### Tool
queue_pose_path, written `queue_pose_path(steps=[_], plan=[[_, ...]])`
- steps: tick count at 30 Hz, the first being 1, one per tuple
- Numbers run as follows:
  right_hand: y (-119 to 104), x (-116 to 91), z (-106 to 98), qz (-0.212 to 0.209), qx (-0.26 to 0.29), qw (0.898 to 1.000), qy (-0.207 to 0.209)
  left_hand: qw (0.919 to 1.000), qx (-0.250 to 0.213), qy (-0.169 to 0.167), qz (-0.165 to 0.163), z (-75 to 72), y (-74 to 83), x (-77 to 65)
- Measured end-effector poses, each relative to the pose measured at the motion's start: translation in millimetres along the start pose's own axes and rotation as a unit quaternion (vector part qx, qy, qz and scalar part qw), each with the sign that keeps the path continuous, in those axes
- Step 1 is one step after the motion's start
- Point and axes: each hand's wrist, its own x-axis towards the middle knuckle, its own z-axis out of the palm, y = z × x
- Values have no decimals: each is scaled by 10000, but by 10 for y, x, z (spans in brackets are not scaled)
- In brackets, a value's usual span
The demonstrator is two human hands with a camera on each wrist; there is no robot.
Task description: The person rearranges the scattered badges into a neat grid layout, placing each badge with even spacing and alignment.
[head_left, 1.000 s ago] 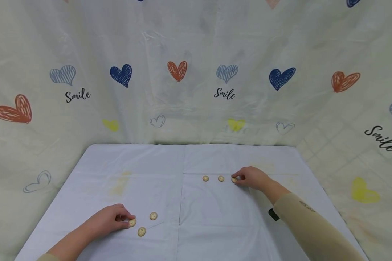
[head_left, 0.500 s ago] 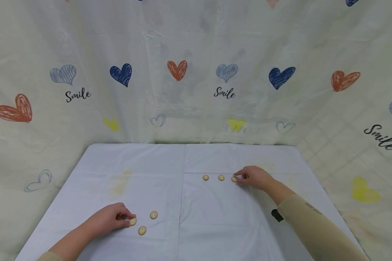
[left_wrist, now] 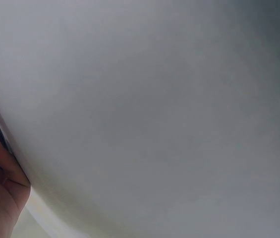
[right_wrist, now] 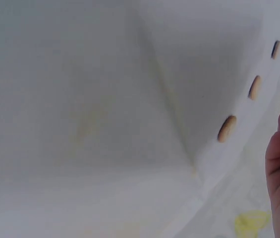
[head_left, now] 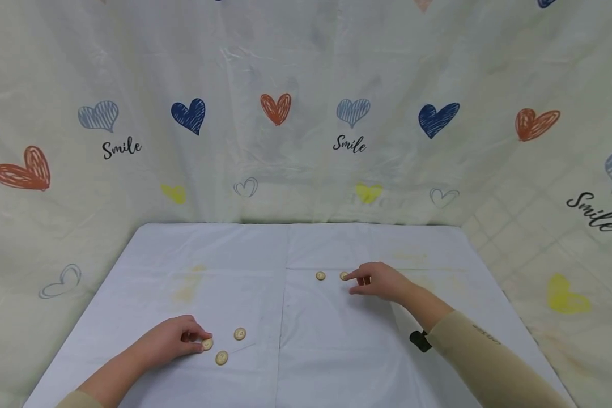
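In the head view, my left hand [head_left: 170, 340] pinches a round tan wooden button [head_left: 207, 344] at the table's left front, between thumb and fingertips. Two matching buttons lie beside it, one farther back [head_left: 239, 334] and one nearer [head_left: 221, 357]. Farther off, my right hand [head_left: 379, 281] hovers with thumb and index finger apart. Its index fingertip overlaps a middle button [head_left: 343, 276]; another button [head_left: 320, 276] lies to the left. The right wrist view shows three buttons in a row, the closest button [right_wrist: 227, 129] being hidden behind the hand in the head view.
A white cloth [head_left: 331, 351] covers the table, with creases and faint yellow stains. Behind it hangs a pale curtain [head_left: 306, 164] printed with hearts and "Smile". Something small and black [head_left: 420, 341] shows below my right sleeve.
My right hand has let go of the rightmost button and moved left to the middle one, now covering the rightmost from the head view. My left hand stays on its button.
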Motion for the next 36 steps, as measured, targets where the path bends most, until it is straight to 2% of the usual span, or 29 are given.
queue_pose_path(steps=[6, 14, 21, 28, 36], plan=[[-139, 40, 58, -378, 53, 9993, -8, 10000, 2, -1, 29, -4, 6, 0], [-340, 171, 251, -478, 303, 9983, -127, 9999, 49, 11, 109, 6, -14, 33], [-802, 486, 494, -701, 289, 9958, -508, 9999, 94, 49, 74, 21, -37, 9], [-1299, 785, 754, -1174, 72, 9893, -858, 10000, 67, 66, -28, 20, -37, -3], [-1627, 984, 1044, -1500, -276, 9790, -1355, 10000, 64, 64, -6, 36, -57, 22]])
